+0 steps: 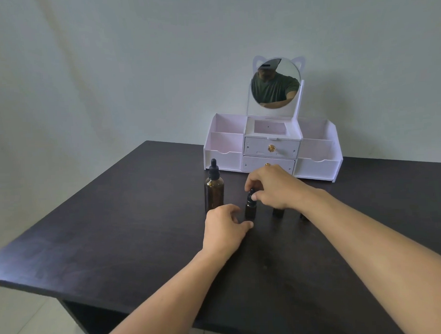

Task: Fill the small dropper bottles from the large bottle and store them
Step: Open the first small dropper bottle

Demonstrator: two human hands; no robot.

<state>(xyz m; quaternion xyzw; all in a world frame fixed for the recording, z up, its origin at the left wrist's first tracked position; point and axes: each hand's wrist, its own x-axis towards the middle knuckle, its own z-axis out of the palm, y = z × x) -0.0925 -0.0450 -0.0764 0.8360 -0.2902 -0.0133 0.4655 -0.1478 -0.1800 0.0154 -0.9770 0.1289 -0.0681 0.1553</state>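
— Where was the small bottle [250,210]?

— Upright on the dark bench [116,220], just right of the large bottle [214,192], in front of the white organizer [272,146].

— And the grips?

— The right hand [272,187] pinched its black dropper cap [251,194]. The left hand [225,228] rested beside its base, fingers curled; whether they grasped the glass, I couldn't tell.
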